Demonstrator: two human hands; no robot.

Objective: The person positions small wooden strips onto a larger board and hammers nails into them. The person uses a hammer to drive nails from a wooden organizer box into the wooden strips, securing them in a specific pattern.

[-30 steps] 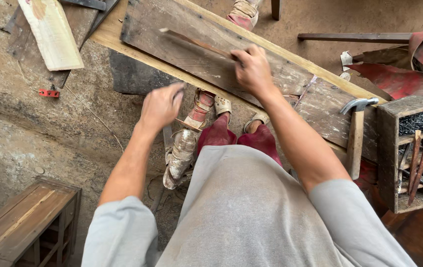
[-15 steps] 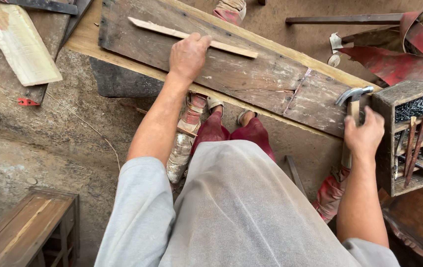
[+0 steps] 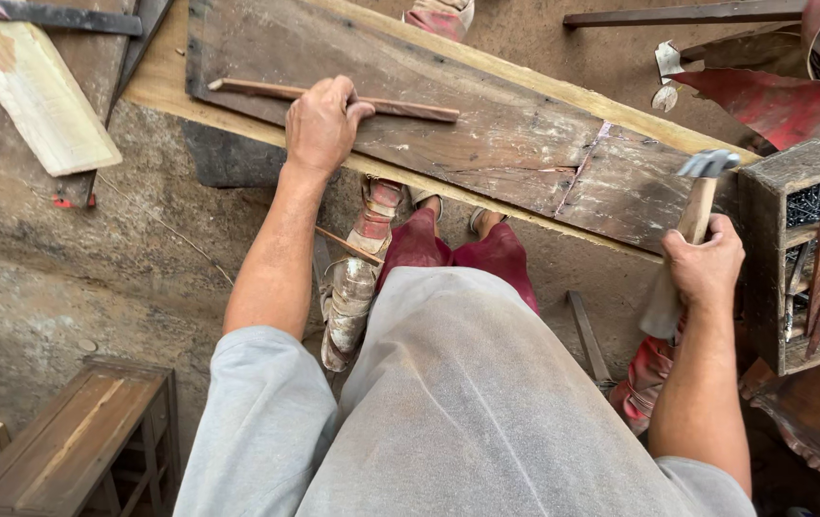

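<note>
Hammer (image 3: 695, 206) now lifted, nail box (image 3: 807, 254) adjacent

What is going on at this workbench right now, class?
A person stands over a dark, worn plank. The left hand presses a thin wooden strip flat on it. The right hand grips a hammer by its wooden handle, head up, beside a wooden box of nails.
</note>
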